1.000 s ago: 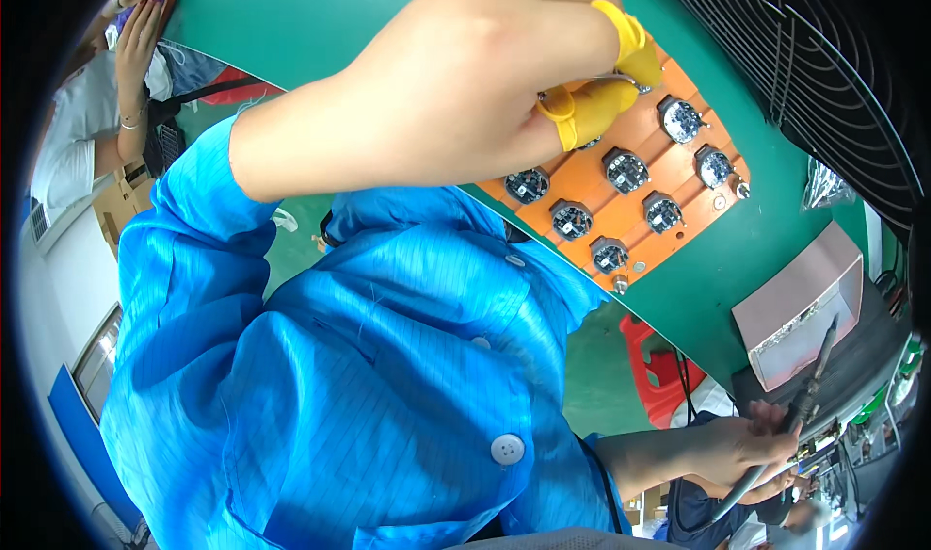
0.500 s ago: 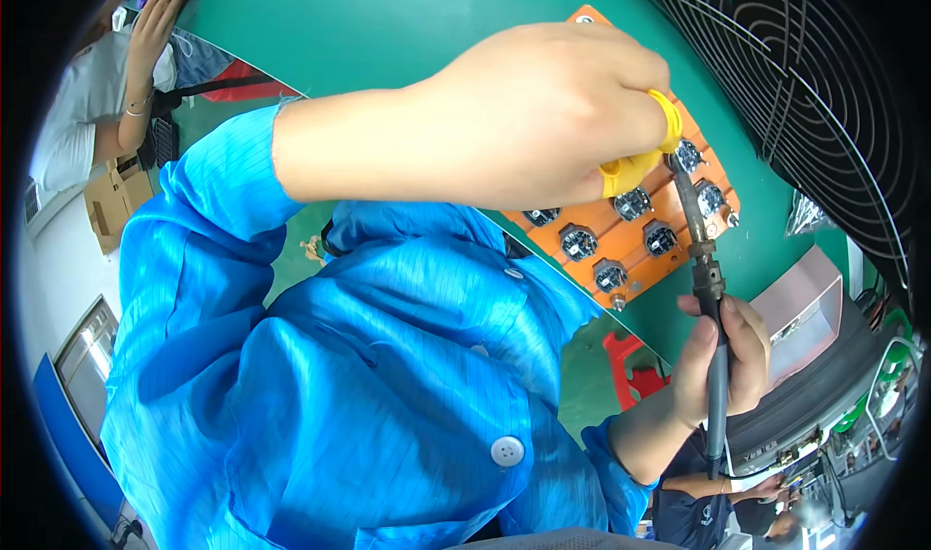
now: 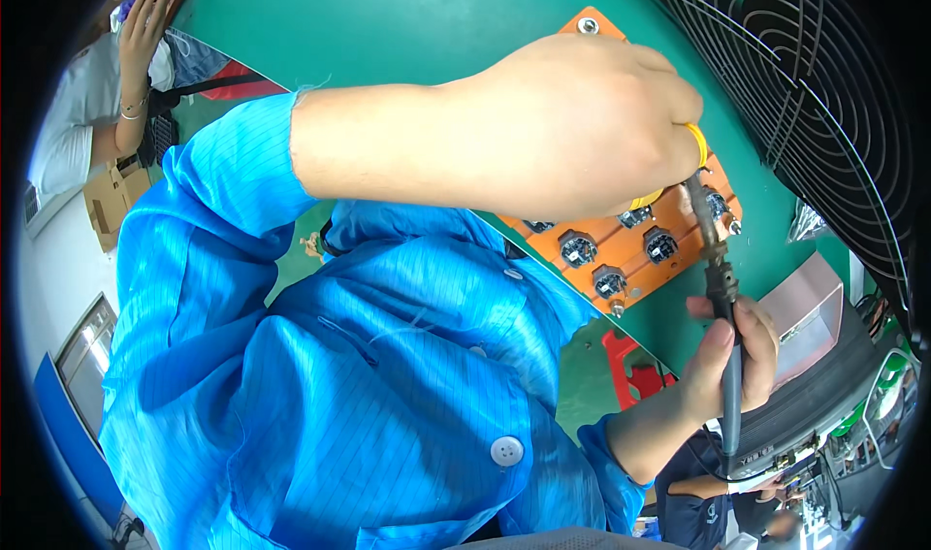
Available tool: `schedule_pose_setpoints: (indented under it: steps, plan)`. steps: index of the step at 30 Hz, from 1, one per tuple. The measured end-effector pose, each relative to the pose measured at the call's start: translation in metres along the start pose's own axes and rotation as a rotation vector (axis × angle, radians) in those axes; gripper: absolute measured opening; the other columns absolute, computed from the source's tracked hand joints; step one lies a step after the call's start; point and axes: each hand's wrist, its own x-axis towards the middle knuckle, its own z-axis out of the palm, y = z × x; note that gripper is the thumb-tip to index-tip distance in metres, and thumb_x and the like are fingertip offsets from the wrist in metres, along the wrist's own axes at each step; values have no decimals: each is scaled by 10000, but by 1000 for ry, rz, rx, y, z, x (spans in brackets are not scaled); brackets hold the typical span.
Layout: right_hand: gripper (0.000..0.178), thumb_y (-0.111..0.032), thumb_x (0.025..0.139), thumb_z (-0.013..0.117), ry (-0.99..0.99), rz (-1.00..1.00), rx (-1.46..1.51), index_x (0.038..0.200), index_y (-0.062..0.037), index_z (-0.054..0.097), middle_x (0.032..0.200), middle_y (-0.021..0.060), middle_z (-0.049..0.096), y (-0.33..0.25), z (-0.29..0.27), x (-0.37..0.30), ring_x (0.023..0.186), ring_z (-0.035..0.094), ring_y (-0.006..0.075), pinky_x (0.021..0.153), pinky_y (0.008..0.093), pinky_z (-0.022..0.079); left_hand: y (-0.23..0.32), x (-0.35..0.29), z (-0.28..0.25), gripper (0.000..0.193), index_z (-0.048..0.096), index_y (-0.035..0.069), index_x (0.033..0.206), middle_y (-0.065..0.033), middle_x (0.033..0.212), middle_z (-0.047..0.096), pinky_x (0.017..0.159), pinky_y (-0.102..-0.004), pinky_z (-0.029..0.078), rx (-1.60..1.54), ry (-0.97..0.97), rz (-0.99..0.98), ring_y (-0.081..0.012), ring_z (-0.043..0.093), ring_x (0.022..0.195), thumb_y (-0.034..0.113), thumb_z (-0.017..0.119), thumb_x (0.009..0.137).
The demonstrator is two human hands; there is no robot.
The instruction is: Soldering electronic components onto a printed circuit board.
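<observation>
My left hand [image 3: 582,128] reaches across an orange tray-like fixture [image 3: 632,261], its fingers closed and pointing down. Yellow finger cots [image 3: 697,146] cover some fingertips; whatever they grip is hidden under the hand. My right hand [image 3: 752,356] holds a soldering iron [image 3: 730,419] by its dark handle, tilted up and slightly leftward. The iron's tip ends close to the left fingers; whether it touches anything is hidden. Several small round dark parts with shiny tops, one a round component [image 3: 660,246], sit in the fixture. Part of the fixture is covered by my left hand.
The fixture lies on a green tabletop [image 3: 388,26]. A large black wire fan guard [image 3: 776,75] stands close at the right, with a pinkish box [image 3: 807,312] below it. A red stool [image 3: 632,371] shows beneath the table edge. Other people work at far left and lower right.
My left hand has shifted right and slightly down over the fixture, showing more of its far corner. The soldering iron in my right hand has moved a little right and down.
</observation>
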Motion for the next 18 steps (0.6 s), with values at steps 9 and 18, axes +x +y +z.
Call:
schedule_pose_setpoints:
  steps: [9, 18]
  plan:
    - [217, -77, 909, 670, -50, -30, -12, 1037, 79, 588, 918, 230, 657, -3, -2, 3, 647, 688, 275, 624, 313, 542, -1, 1, 3, 113, 690, 63, 762, -62, 807, 609, 729, -364, 559, -36, 22, -4, -246, 642, 859, 144, 700, 684]
    - [223, -73, 907, 667, -84, -58, -27, 1046, 78, 580, 906, 240, 652, -5, -6, 4, 640, 683, 290, 588, 317, 545, -5, -8, -7, 144, 668, 56, 751, -66, 823, 594, 727, -367, 547, -67, 3, -17, -260, 631, 865, 137, 716, 642]
